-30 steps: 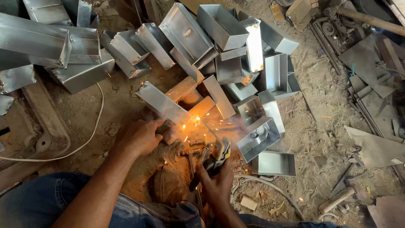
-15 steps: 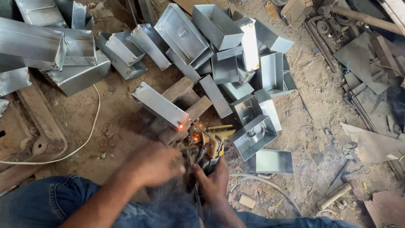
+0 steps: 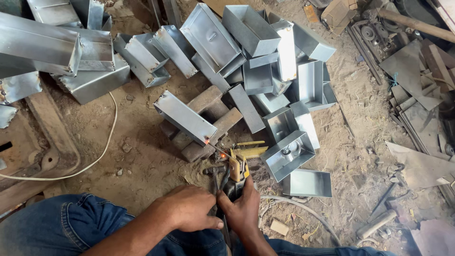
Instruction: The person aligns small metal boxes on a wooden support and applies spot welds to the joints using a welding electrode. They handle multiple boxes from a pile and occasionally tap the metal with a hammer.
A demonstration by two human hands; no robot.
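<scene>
Fingers of the right hand (image 3: pixel 244 208) are curling tight around a yellow electrode holder (image 3: pixel 238 171); the left hand (image 3: pixel 189 208) is closing beside it, touching its grip. The rod tip is glowing against a galvanised metal box (image 3: pixel 185 117) lying on wooden blocks (image 3: pixel 215 124); more boxes (image 3: pixel 265 61) are lying piled beyond on the dirt floor (image 3: pixel 142 156).

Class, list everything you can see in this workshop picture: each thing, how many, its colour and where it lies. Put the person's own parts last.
Sheet-metal boxes: many, grey, heaped across the top and centre.
Box being welded: one, grey, tilted on the blocks, a glowing spot at its lower corner.
Wooden blocks: a few, brown, under that box.
Electrode holder: one, yellow and black, below the glowing spot.
Cable: one, white, curving over the dirt at left.
Scrap metal: several pieces, dark, right edge.
Jeans: blue, bottom left.
Left hand: beside the holder's handle.
Right hand: gripping the holder.
</scene>
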